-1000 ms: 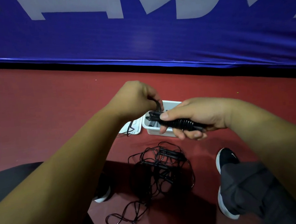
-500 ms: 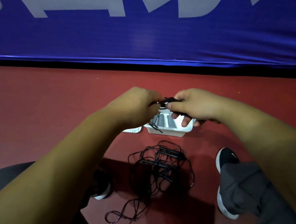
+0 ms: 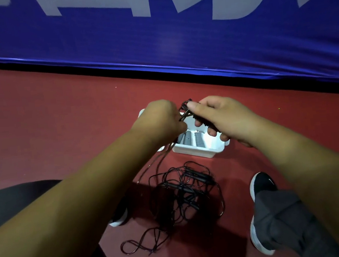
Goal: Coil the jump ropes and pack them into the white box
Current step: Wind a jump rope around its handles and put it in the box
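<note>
Black handles [image 3: 185,106] of one jump rope are clamped in my right hand [image 3: 219,116], fingers curled round them, above the white box [image 3: 200,151]. My left hand [image 3: 161,118], just beside it, is closed on the cord [image 3: 159,163], which hangs towards the red floor [image 3: 60,129]. Grey handles [image 3: 187,139] lie inside the box by its left wall, and a tangle of ropes [image 3: 183,189] lies on the floor near its near edge.
</note>
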The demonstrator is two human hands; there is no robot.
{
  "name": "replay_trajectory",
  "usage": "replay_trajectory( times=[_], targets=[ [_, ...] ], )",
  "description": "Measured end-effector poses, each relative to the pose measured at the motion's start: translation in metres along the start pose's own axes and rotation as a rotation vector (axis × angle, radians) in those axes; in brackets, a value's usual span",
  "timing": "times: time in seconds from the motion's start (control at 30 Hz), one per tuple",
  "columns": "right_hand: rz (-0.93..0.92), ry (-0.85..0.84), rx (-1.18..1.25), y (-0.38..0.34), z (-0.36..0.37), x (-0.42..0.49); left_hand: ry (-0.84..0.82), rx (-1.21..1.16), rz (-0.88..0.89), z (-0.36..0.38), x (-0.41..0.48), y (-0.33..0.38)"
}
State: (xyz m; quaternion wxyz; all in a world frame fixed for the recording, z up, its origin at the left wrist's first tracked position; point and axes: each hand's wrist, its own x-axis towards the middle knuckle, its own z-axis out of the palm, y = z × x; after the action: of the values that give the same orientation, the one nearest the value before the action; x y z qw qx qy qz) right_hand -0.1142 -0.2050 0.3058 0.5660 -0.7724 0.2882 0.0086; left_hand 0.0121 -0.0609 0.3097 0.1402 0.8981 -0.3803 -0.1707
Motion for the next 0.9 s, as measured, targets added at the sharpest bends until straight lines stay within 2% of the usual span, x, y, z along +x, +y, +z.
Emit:
replay_trajectory(
  times=[0.07, 0.23, 0.33, 0.47, 0.6, 0.73, 0.83, 0.9],
  targets=[
    [0.009, 0.042, 0.053, 0.0, 0.002, 0.0, 0.012, -0.066, -0.018, 0.0, -0.001, 0.001],
    [0.048, 0.109, 0.159, 0.003, 0.005, 0.004, -0.045, -0.416, -0.03, -0.005, -0.004, 0.0],
    [0.044, 0.148, 0.165, 0.005, 0.004, 0.007, -0.191, -0.636, -0.01, -0.013, -0.004, -0.001],
    [0.037, 0.185, 0.162, 0.005, 0.002, 0.009, -0.411, -0.774, 0.123, -0.019, -0.004, -0.009],
    [0.01, 0.177, 0.134, 0.001, -0.001, 0.008, -0.444, -0.696, 0.18, -0.017, -0.002, -0.018],
    [0.003, 0.126, 0.14, -0.003, 0.001, 0.004, -0.298, -0.34, 0.16, -0.014, 0.001, -0.021],
    [0.01, 0.111, 0.19, -0.005, 0.004, 0.002, -0.25, -0.244, 0.092, -0.013, 0.001, -0.02],
    [0.014, 0.118, 0.228, -0.006, 0.005, 0.002, -0.152, -0.144, 0.105, -0.014, 0.0, -0.019]
  ],
)
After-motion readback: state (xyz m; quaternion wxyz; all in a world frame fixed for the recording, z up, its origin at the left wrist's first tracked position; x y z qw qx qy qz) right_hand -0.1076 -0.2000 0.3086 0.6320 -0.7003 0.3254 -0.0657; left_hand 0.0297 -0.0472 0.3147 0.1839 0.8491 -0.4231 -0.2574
